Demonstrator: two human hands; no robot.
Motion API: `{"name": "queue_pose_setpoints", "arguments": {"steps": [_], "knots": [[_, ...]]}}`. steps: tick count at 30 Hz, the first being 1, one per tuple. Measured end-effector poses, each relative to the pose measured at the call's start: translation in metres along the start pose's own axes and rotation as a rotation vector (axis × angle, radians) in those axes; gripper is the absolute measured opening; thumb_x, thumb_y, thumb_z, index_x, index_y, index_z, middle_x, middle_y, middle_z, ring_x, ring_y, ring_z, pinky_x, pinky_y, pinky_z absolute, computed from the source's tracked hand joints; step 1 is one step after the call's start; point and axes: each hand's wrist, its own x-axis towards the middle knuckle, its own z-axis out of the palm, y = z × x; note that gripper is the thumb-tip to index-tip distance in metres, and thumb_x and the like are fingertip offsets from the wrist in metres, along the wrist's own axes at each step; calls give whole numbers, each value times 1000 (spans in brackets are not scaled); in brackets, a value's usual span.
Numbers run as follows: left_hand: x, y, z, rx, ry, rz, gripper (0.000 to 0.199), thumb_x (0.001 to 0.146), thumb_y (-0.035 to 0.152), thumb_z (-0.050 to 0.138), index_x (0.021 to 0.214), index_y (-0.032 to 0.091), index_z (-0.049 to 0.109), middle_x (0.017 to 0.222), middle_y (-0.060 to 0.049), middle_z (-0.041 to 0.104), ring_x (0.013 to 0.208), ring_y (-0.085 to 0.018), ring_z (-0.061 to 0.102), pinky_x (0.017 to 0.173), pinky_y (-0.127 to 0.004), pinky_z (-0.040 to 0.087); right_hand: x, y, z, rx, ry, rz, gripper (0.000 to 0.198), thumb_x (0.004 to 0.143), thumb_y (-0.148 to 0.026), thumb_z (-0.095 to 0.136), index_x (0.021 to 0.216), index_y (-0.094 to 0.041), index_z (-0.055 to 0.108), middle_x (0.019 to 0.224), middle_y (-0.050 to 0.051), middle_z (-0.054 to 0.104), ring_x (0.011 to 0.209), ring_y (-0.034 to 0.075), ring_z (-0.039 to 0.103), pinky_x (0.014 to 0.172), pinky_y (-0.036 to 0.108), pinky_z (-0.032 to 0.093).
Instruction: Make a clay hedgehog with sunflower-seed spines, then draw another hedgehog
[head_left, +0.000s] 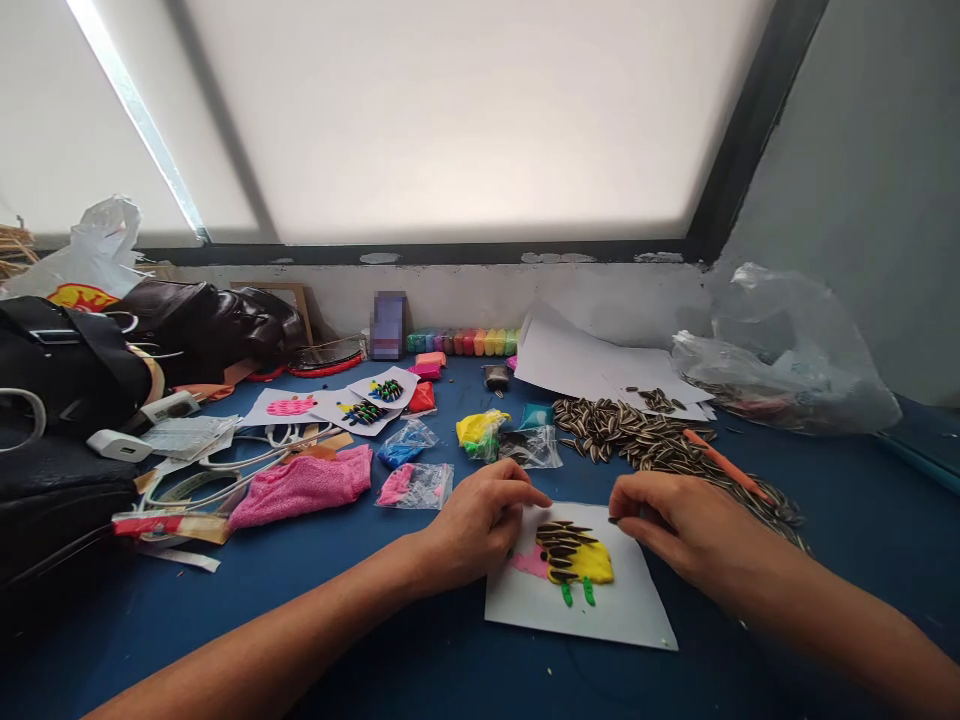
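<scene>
A white sheet of paper (637,610) bears a clay animal with a pink head (529,562), a yellow body (595,562) and green legs (589,592). Striped sunflower seeds (564,538) stick in rows on the left part of the yellow body. My left hand (480,520) rests at the sheet's upper left edge, index finger stretched out onto the paper, holding nothing. Above the sheet's upper right edge, my right hand (660,515) pinches a small dark thing, seemingly a sunflower seed (614,520), between thumb and index finger.
Behind my right hand lies a heap of sunflower seeds (622,430) with an orange stick (726,464). Bagged yellow clay (480,432), a pink cloth (304,487), finished clay pictures (364,412), white cables (217,465) and black bags (67,440) stand left. A plastic bag (795,360) sits right.
</scene>
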Motion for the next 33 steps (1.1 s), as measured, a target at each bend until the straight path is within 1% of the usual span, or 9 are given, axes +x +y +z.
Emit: {"name": "queue_pose_setpoints", "arguments": {"steps": [4,8,12,18,24,26,29,31,33], "knots": [[0,0,0,15,-1,2,43,75,-2,44,103,18,71,102,-7,61,90,-15,58,82,-30,50,-2,-4,1,-11,-14,-47,18,78,-11,54,70,-25,63,71,-1,67,60,14,59,52,22,39],[0,-1,0,-3,-2,6,43,76,-2,43,103,18,70,102,-7,60,90,-15,58,82,-30,50,-2,-8,1,-54,-22,0,18,74,-9,55,66,-23,62,64,-1,65,57,14,57,49,23,36],[0,-2,0,-8,6,5,43,76,-2,44,102,17,71,101,-7,60,89,-15,58,81,-29,50,-2,-10,1,-87,-56,39,21,77,-7,53,71,-24,65,70,-1,69,62,15,59,52,24,37],[0,-1,0,0,0,2,43,75,-3,44,103,17,71,101,-7,61,90,-15,58,81,-29,49,-2,-9,4,-112,-27,2,23,80,-10,53,77,-26,69,78,0,71,71,17,63,58,26,41],[0,0,1,-7,3,-7,43,75,-4,44,102,16,71,101,-7,60,89,-15,58,81,-29,48,-2,-9,4,-119,-9,-6,22,81,-10,53,74,-25,68,77,0,70,69,17,62,56,25,40],[0,0,1,-6,1,-11,44,74,-4,44,102,16,72,101,-7,60,89,-15,58,81,-29,48,-3,-9,3,-113,-7,6,23,82,-10,52,80,-25,68,77,0,70,68,17,62,57,25,40],[0,-1,1,-11,-7,-23,45,74,-4,44,103,17,72,102,-7,60,90,-16,58,82,-29,48,-2,-10,1,-130,-28,43,23,84,-10,49,90,-24,67,75,1,69,61,15,58,54,25,38],[0,-1,1,-18,-7,-24,45,74,-3,44,104,17,72,103,-7,60,91,-16,58,82,-29,48,-1,-11,-1,-149,-46,63,23,86,-11,48,91,-24,66,72,1,68,57,15,56,52,25,35],[1,-2,1,-21,-2,-20,45,74,-3,44,104,17,72,103,-7,60,92,-16,58,82,-29,48,1,-12,-2,-144,-59,83,23,86,-11,47,91,-23,66,73,1,68,58,15,56,53,25,35]]}}
